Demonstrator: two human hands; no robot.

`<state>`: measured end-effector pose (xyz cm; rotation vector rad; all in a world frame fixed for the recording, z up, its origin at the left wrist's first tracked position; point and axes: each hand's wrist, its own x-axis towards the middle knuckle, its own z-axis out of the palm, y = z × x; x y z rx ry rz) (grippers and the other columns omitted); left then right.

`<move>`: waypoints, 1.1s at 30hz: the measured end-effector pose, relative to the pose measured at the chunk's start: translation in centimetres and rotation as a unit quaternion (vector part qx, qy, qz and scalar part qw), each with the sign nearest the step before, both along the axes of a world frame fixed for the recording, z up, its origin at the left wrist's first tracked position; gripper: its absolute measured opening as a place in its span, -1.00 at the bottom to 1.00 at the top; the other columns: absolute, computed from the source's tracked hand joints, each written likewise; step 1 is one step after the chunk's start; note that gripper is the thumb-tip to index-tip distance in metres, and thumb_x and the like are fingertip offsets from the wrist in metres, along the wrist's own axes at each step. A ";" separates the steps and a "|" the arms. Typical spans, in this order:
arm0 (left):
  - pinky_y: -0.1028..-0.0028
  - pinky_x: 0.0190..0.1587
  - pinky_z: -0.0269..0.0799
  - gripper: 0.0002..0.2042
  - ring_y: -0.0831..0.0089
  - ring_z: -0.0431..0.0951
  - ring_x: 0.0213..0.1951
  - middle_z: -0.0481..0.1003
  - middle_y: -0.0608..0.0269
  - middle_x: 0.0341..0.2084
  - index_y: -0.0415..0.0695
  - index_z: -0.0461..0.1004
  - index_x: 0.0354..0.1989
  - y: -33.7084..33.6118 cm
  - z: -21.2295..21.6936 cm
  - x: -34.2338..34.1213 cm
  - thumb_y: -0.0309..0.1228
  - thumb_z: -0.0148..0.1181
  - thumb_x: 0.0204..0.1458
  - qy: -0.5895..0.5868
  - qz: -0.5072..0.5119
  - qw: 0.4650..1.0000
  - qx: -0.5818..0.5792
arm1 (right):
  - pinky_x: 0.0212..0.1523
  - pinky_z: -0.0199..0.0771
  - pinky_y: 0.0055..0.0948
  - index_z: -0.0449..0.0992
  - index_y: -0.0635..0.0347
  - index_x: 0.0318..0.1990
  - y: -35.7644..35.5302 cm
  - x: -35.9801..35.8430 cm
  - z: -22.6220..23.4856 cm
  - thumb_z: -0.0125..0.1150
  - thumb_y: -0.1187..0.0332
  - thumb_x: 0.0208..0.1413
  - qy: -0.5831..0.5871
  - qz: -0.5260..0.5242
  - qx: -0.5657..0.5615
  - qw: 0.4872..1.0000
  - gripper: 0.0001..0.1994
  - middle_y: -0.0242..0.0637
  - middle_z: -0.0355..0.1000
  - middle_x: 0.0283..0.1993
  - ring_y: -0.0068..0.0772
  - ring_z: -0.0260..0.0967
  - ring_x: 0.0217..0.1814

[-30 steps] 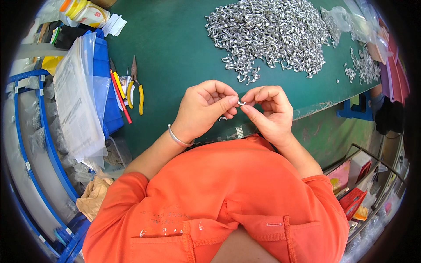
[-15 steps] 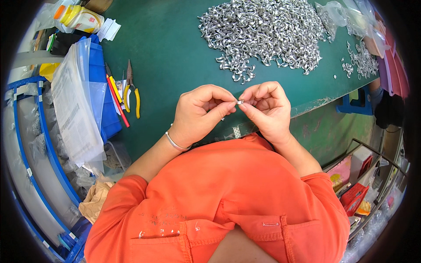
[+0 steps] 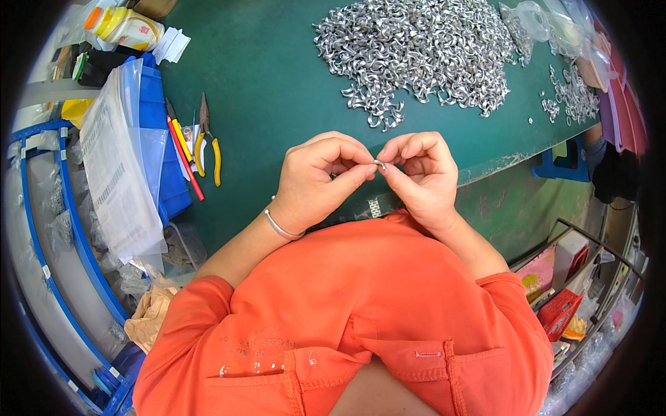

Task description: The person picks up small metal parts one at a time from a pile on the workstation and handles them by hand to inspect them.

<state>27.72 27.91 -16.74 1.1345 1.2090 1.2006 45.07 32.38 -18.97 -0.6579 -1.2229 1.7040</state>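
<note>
Both of my hands meet above the near edge of the green table (image 3: pixel 257 90). Between their fingertips is a small curved silver metal piece (image 3: pixel 380 164). My left hand (image 3: pixel 316 180) pinches one end with thumb and forefinger, its other fingers curled. My right hand (image 3: pixel 427 180) grips the other end between thumb and forefinger. The fingers cover much of the piece, so its full shape is hidden. Beyond my hands lies a big heap of small curved silver metal pieces (image 3: pixel 423 55), with a few spilling toward me.
Left on the table are yellow-handled pliers (image 3: pixel 216 159), a red pen (image 3: pixel 186 156) and a blue bin (image 3: pixel 156 104) with plastic-covered papers (image 3: pixel 114 166). Small silver rings (image 3: pixel 579 100) lie scattered at the right. A yellow-lidded jar (image 3: pixel 128 29) stands far left. A red basket (image 3: pixel 559 315) sits low right.
The small piece has turned between my fingertips and its curved end now points downward. My hands have shifted very slightly to the left.
</note>
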 end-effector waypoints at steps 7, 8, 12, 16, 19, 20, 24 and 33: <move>0.58 -0.28 0.59 -0.91 0.49 0.57 -0.33 0.48 0.14 -0.30 -0.35 0.50 -0.37 0.0 -0.2 -0.1 -0.73 0.24 -0.04 0.044 0.005 0.999 0.009 | -0.09 0.46 -0.49 0.23 0.21 -0.19 -0.1 0.1 -0.3 0.17 0.74 0.01 -0.008 0.008 -0.009 1.000 -0.69 -0.17 0.40 -0.16 -0.48 0.40 -0.12; 0.58 -0.28 0.59 -0.91 0.49 0.57 -0.33 0.48 0.15 -0.30 -0.34 0.50 -0.37 0.0 -0.2 -0.1 -0.73 0.24 -0.05 0.053 0.006 0.998 0.016 | -0.09 0.46 -0.49 0.23 0.21 -0.18 -0.1 0.1 -0.2 0.17 0.74 0.01 -0.010 0.010 -0.008 1.000 -0.68 -0.17 0.39 -0.15 -0.48 0.40 -0.12; 0.61 -0.35 0.52 -0.91 0.57 0.54 -0.39 0.50 0.22 -0.37 -0.29 0.53 -0.41 0.1 0.1 -0.4 -0.69 0.28 -0.10 0.148 0.010 0.988 0.048 | -0.18 0.45 -0.54 0.31 0.24 -0.26 0.0 0.1 0.5 0.18 0.71 0.00 -0.118 -0.022 0.073 0.990 -0.77 -0.23 0.44 -0.26 -0.50 0.42 -0.20; 0.61 -0.41 0.43 -0.94 0.59 0.50 -0.47 0.50 0.27 -0.44 -0.27 0.54 -0.43 0.0 0.6 -2.2 -0.63 0.28 -0.10 0.255 -0.029 0.966 -0.024 | -0.34 0.43 -0.46 0.41 0.25 -0.42 3.2 1.4 -0.5 0.23 0.64 -0.08 -0.357 -0.109 0.272 0.887 -0.87 -0.26 0.44 -0.42 -0.30 0.43 -0.36; 0.62 -0.42 0.40 -0.94 0.59 0.48 -0.49 0.48 0.26 -0.44 -0.27 0.54 -0.42 -0.1 0.3 -2.6 -0.60 0.27 -0.09 0.303 -0.075 0.950 -0.026 | -0.34 0.39 -0.33 0.47 0.21 -0.40 4.3 1.2 -0.4 0.30 0.55 -0.11 -0.399 -0.100 0.342 0.845 -0.87 -0.28 0.41 -0.40 -0.19 0.36 -0.37; 0.62 -0.42 0.39 -0.94 0.59 0.48 -0.49 0.48 0.26 -0.44 -0.27 0.54 -0.42 -0.1 0.2 -2.5 -0.60 0.27 -0.09 0.307 -0.082 0.948 -0.019 | -0.32 0.38 -0.32 0.48 0.20 -0.39 4.4 1.0 -0.3 0.32 0.53 -0.11 -0.409 -0.093 0.373 0.828 -0.87 -0.29 0.41 -0.40 -0.20 0.36 -0.35; 0.63 -0.43 0.38 -0.94 0.62 0.47 -0.48 0.47 0.28 -0.44 -0.26 0.54 -0.41 0.2 0.6 -1.9 -0.59 0.28 -0.07 0.299 -0.070 0.952 -0.007 | -0.27 0.36 -0.29 0.53 0.18 -0.38 4.3 0.6 -0.7 0.35 0.48 -0.11 -0.449 -0.075 0.400 0.796 -0.87 -0.32 0.39 -0.35 -0.21 0.33 -0.28; 0.67 -0.35 0.45 -0.90 0.66 0.51 -0.41 0.52 0.32 -0.39 -0.28 0.54 -0.31 0.9 0.3 -0.3 -0.53 0.28 0.03 0.049 0.015 0.991 -0.126 | -0.30 0.47 -0.27 0.46 0.24 -0.34 2.5 0.5 0.4 0.30 0.56 -0.07 -0.340 -0.031 0.387 0.857 -0.86 -0.20 0.46 -0.31 -0.11 0.44 -0.28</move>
